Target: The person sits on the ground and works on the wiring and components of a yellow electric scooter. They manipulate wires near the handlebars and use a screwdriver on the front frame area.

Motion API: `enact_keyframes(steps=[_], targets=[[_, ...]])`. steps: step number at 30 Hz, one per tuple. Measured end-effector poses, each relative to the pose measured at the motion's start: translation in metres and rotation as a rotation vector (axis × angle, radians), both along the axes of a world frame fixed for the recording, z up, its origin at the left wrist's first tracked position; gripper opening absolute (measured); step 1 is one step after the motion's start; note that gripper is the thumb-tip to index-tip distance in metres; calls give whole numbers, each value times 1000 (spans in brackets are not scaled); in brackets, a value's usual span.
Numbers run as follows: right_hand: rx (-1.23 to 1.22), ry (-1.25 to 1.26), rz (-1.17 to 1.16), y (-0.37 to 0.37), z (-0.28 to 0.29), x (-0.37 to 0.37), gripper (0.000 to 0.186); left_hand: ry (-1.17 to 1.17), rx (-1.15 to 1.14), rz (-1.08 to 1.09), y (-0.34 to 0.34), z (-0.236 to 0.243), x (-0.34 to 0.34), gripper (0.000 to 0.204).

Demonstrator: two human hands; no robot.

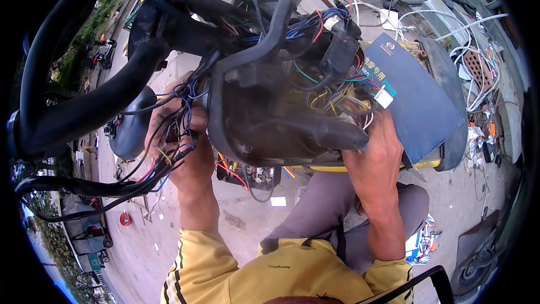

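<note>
Many thin wires (184,111) run through the left hand (187,138), fingers apparently clamped on them, beside the dark plastic housing (264,118); the right hand (376,146) is below the white connector (384,97), fingers too hidden to tell.

A red bucket (125,219) sits left, a holed brick (478,71) beside white cables (472,27)
</note>
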State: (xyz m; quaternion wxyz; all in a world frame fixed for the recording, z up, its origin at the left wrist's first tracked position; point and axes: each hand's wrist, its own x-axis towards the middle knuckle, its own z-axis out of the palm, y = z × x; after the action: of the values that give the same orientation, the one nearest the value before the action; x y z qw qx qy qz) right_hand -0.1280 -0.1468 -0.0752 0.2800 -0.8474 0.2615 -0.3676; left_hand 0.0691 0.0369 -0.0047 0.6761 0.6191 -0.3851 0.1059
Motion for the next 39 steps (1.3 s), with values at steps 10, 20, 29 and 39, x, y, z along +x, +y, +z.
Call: enact_keyframes(steps=[10, 20, 29, 39], targets=[[-9, -13, 19, -1, -4, -1, 48, -386, 328, 227, 6, 11, 7, 16], [40, -107, 25, -3, -4, -6, 42, 141, 55, -146, 5, 15, 8, 3], [107, -68, 32, 4, -4, -3, 38, 178, 87, -144, 8, 27, -4, 27], [34, -52, 26, 4, 3, -3, 45, 171, 216, -336, 7, 51, -10, 24]])
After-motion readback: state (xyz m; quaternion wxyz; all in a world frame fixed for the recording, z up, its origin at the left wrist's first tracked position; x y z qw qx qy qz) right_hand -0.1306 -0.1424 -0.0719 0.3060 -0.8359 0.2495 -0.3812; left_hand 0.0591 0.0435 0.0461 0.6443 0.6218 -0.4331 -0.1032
